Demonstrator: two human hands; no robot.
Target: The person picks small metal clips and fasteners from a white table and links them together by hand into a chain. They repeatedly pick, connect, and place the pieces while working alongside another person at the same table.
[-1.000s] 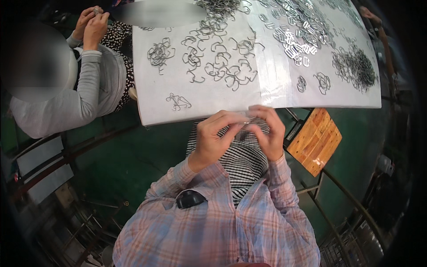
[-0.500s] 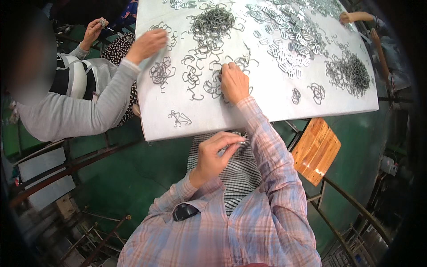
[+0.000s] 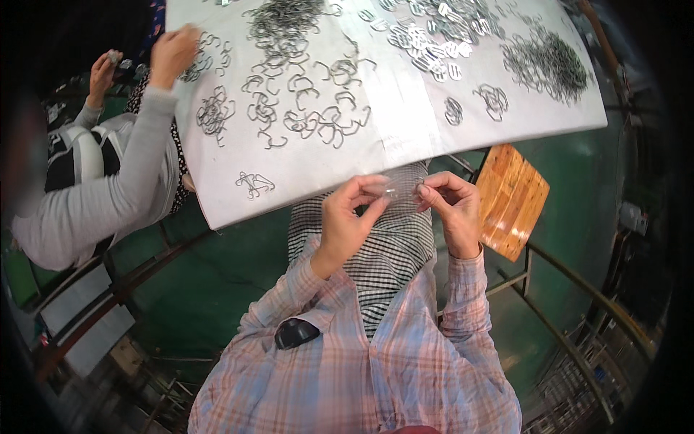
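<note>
Both hands are raised over my lap, just off the table's near edge, with their fingertips facing each other. My left hand [image 3: 348, 220] pinches a small shiny metal piece [image 3: 391, 194] between thumb and fingers; its exact shape is blurred. My right hand [image 3: 453, 208] is closed in a pinch on a thin bent wire hook [image 3: 418, 191], mostly covered by the fingertips. Loose bent wire hooks [image 3: 336, 124] lie spread on the white tabletop [image 3: 311, 166] beyond my hands. Farther back is a dense heap of wire hooks [image 3: 282, 25].
Flat slotted metal buckles [image 3: 437, 47] cover the table's far middle. Another wire heap [image 3: 549, 65] lies at right, with small hook clusters [image 3: 493, 101] nearby. At left, a co-worker's hand [image 3: 173, 56] reaches over hooks. A wooden stool [image 3: 512, 202] stands right of my lap.
My right hand has come back from the hooks on the table to beside my left hand over my lap. The view has shifted, and the co-worker's hand is still over the hooks.
</note>
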